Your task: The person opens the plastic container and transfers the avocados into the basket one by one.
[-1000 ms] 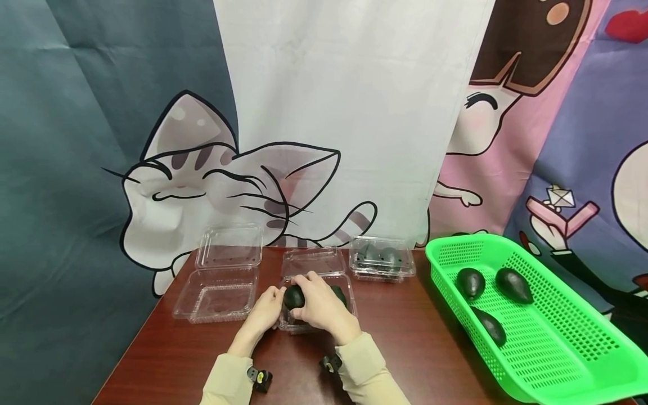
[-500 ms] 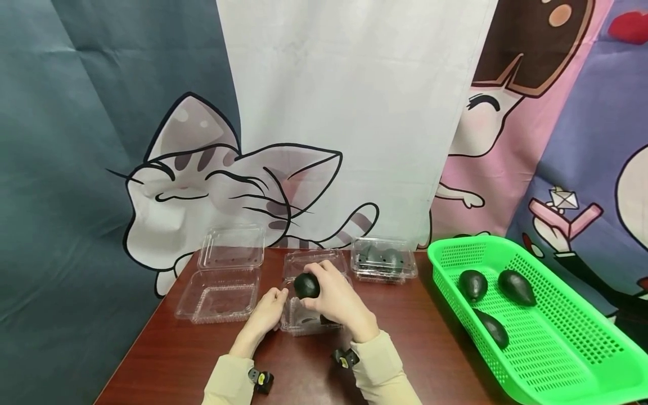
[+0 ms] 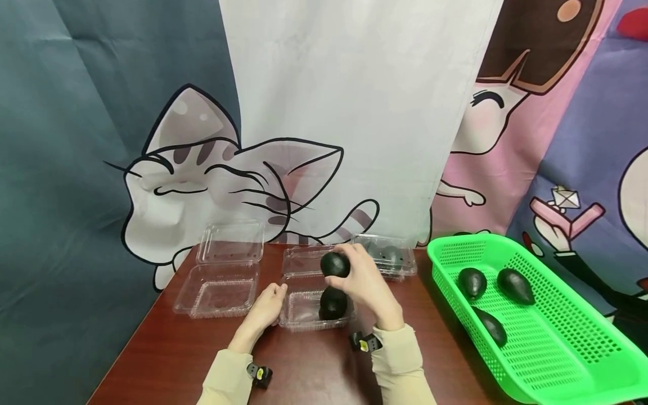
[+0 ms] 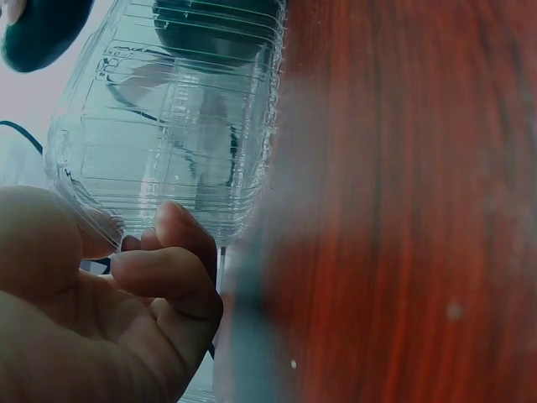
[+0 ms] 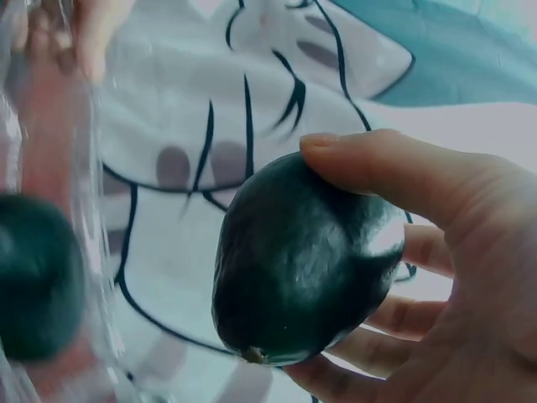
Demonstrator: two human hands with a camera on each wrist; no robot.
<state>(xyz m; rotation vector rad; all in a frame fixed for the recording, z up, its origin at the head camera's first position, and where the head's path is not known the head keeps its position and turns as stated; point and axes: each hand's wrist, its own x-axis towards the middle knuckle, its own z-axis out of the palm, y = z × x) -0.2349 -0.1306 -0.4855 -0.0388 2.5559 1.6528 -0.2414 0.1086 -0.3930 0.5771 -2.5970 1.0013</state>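
Observation:
My right hand (image 3: 365, 284) holds a dark avocado (image 3: 335, 264) above the open clear plastic clamshell box (image 3: 304, 308) in the middle of the table. In the right wrist view, thumb and fingers curl round this avocado (image 5: 306, 260), its stem end pointing down. Another avocado (image 3: 333, 304) lies in the right half of the box. At the box's left side, my left hand (image 3: 267, 306) grips its edge. The left wrist view shows thumb and curled fingers (image 4: 172, 273) pinching a corner of the plastic.
A second open clamshell (image 3: 220, 298) sits to the left, with bare plastic inside. Back right stands a lidded clamshell (image 3: 385, 257) with avocados in it. A long green basket (image 3: 562, 337) on the right holds 3 avocados. Behind the table hangs a printed cloth (image 3: 354, 112).
My right hand has lifted the avocado from the box's left part and carried it up and to the right. The left hand keeps its grip on the box's edge.

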